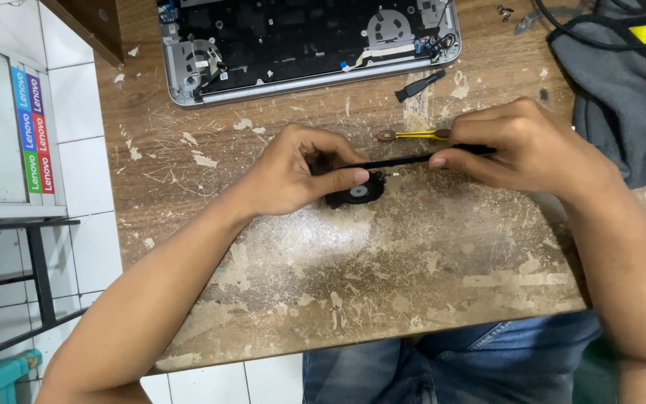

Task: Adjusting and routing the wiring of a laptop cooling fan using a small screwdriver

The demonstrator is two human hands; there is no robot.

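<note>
My left hand [297,170] pinches a small round black fan part [358,192] that rests on the worn wooden table [383,269]. A thin black stick-like tool [405,160] runs from that part to my right hand [521,146], whose fingers grip its far end. Just behind the tool lies a yellow-handled tool [413,135] on the table, close to my right hand's fingertips.
An opened laptop base [308,37] with bare internals and a fan lies at the table's far edge. A small black piece [420,85] lies near it. A grey and yellow bag [622,75] sits at the right. White tiles, a glass cabinet [1,127] and a black frame stand at the left.
</note>
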